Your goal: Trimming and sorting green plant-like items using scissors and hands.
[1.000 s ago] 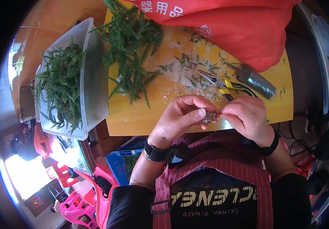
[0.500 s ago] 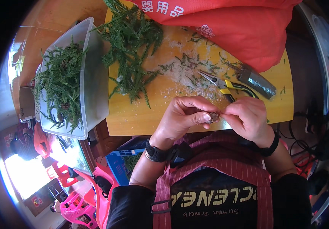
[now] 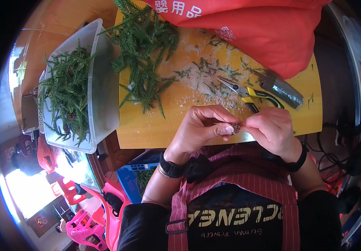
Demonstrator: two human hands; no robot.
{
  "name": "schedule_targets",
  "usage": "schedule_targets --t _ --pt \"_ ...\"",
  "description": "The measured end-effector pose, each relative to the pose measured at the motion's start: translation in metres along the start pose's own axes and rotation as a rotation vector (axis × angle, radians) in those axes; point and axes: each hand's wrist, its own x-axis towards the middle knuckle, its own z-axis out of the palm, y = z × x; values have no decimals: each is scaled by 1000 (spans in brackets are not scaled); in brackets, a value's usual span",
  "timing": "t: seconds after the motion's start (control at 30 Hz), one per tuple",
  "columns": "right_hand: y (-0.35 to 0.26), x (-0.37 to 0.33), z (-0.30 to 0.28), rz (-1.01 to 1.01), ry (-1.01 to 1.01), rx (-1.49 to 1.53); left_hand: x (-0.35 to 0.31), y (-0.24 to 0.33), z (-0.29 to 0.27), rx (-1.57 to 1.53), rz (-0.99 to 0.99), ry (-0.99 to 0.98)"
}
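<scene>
A small brown pine cone (image 3: 236, 127) is pinched between the thumb and fingers of my left hand (image 3: 205, 127), over the near edge of the yellow board. Against its right end, my right hand (image 3: 272, 129) is closed in a pinch; whatever sits between those fingertips is too small to make out. Just beyond the right hand lie long-nose pliers (image 3: 241, 90) with yellow and black handles, jaws pointing to the far left. Beside them is a bundle of dark thin wires (image 3: 285, 92) in a clear wrapper.
Artificial green fir sprigs (image 3: 147, 54) are heaped at the board's far left. More green sprigs (image 3: 69, 90) fill a translucent plastic bin (image 3: 105, 113) at left. White grains and green clippings (image 3: 207, 77) litter the yellow board (image 3: 155, 131). A red bag (image 3: 255, 33) covers its far right.
The pine cone has turned slightly in my left fingers, and my right fingertips have shifted a little at its end. Everything else stays in place.
</scene>
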Motion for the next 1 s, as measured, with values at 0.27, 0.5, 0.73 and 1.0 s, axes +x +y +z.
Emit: schedule_targets --t 0.27,0.5,0.73,1.0 --pt "-3 4 -5 60 -208 34 -2 15 -2 -33 -263 -96" --pt "-2 0 -6 6 -340 -34 0 14 -1 108 -378 -165" --pt "0 1 -6 -21 -259 -81 -2 12 1 98 -391 -67" --pt "1 -1 -8 4 -230 -167 -2 5 3 124 -250 -2"
